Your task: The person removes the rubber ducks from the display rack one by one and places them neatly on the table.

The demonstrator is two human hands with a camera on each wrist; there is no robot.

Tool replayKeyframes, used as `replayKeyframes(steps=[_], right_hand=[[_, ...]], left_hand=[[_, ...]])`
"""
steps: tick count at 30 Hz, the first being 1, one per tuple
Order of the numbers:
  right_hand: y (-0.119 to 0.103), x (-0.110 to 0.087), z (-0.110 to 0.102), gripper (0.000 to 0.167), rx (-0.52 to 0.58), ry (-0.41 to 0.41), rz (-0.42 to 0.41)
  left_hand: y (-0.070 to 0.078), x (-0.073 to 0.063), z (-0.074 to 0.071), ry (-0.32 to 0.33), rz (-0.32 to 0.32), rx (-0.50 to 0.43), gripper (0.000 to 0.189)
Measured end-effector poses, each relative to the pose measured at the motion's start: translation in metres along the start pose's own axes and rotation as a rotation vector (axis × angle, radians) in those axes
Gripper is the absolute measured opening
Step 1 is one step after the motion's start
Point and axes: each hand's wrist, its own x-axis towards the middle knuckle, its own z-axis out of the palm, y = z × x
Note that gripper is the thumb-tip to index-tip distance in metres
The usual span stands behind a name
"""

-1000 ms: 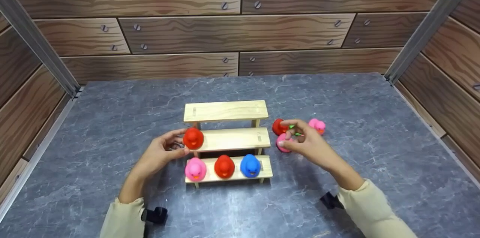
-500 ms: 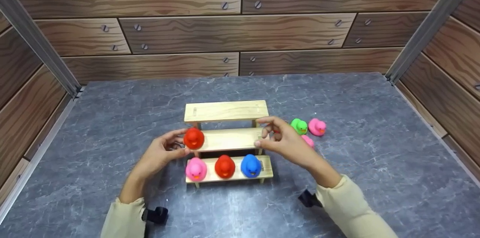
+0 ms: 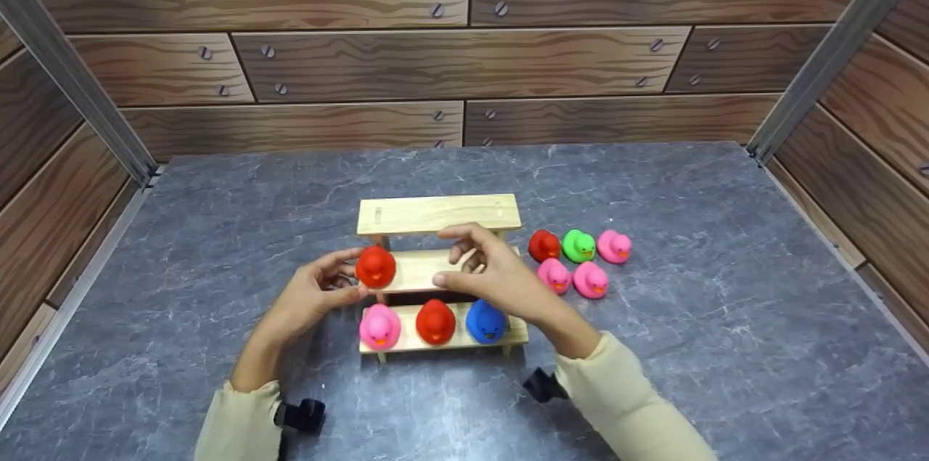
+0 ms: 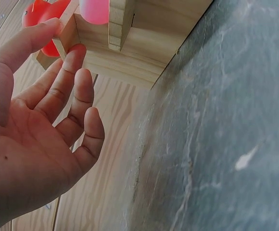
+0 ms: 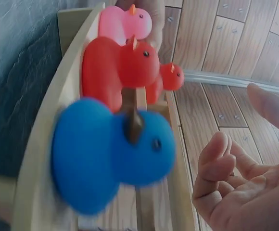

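Observation:
A three-step wooden stand [image 3: 439,215] stands mid-table. My left hand [image 3: 308,299] holds the left end of its middle step, thumb at the front edge and fingertips at the end in the left wrist view. Beside those fingers a red rubber duck [image 3: 375,267] sits on that step. The bottom step bears a pink duck [image 3: 379,327], a red duck [image 3: 435,322] and a blue duck [image 3: 485,321]. Over the right part of the middle step hovers my right hand [image 3: 501,276], fingers loosely bent, thumb apart, holding nothing. In the right wrist view the blue duck [image 5: 110,154] looms close.
Right of the stand, on the grey marbled table [image 3: 697,287], lie a red duck [image 3: 544,246], a green duck [image 3: 578,246] and several pink ducks [image 3: 590,279]. Wood-print panels [image 3: 464,62] wall the back and sides.
My right hand has swung left, from over the ducks on the table to over the middle step, uncovering them. The left hand, stand and ducks keep their places.

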Motion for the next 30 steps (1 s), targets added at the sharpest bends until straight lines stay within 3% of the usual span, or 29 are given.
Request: replayKeyframes(steps=[30], right_hand=[[-0.004, 0.028, 0.053, 0.052, 0.032, -0.019, 0.003]], left_hand=[[0.001, -0.001, 0.000, -0.020, 0.003, -0.010, 0.064]])
